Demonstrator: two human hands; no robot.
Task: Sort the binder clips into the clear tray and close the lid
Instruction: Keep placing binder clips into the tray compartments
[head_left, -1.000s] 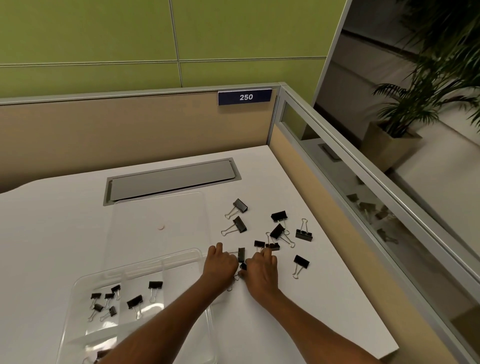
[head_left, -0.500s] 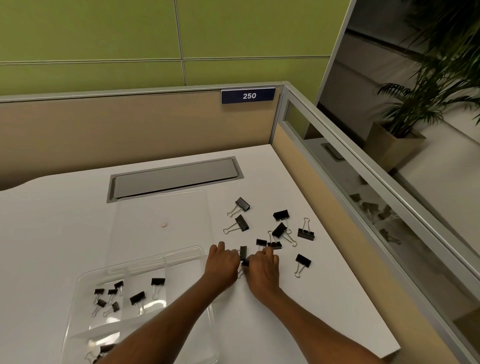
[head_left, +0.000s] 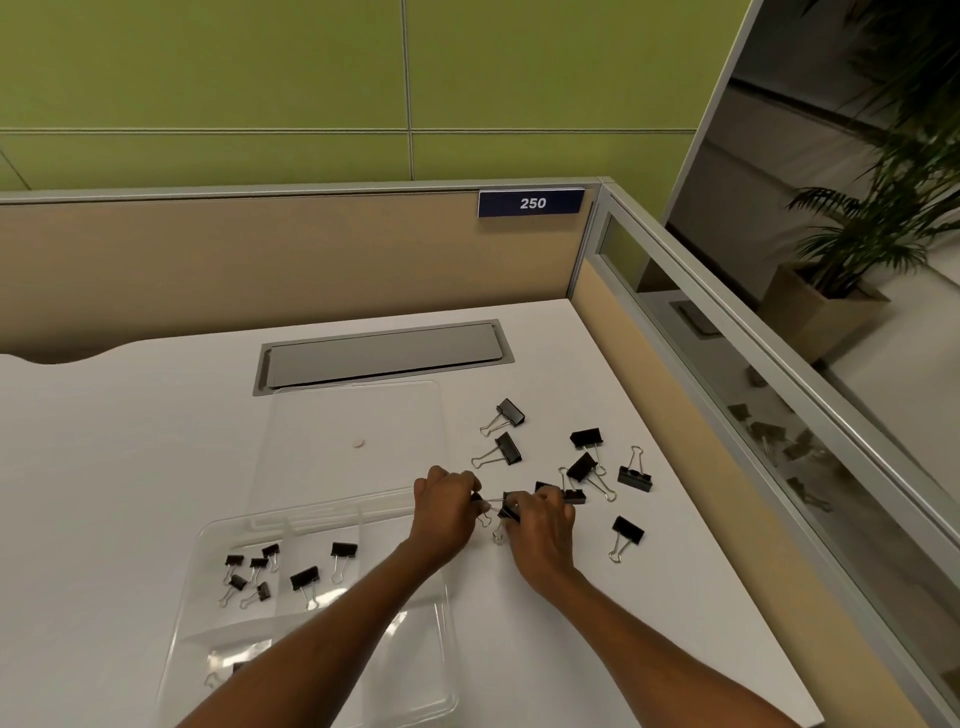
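Surface (head_left: 130, 441) bears the clear tray (head_left: 208, 535), its lid (head_left: 353, 415) lying open behind, with several binder clips (head_left: 304, 578) sorted inside; left hand (head_left: 447, 506) and right hand (head_left: 540, 525) each pinch a clip (head_left: 510, 513) beside it, many loose clips (head_left: 584, 467) not yet sorted.

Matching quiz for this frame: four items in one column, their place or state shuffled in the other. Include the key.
Items
1. clear tray
2. lid
3. left hand
4. 250 sign

Place or state
a. high on the partition
b. pinching a binder clip
c. lying open, flat on the desk, behind the tray
d. holding sorted clips

Pairs: 1-d, 2-c, 3-b, 4-a
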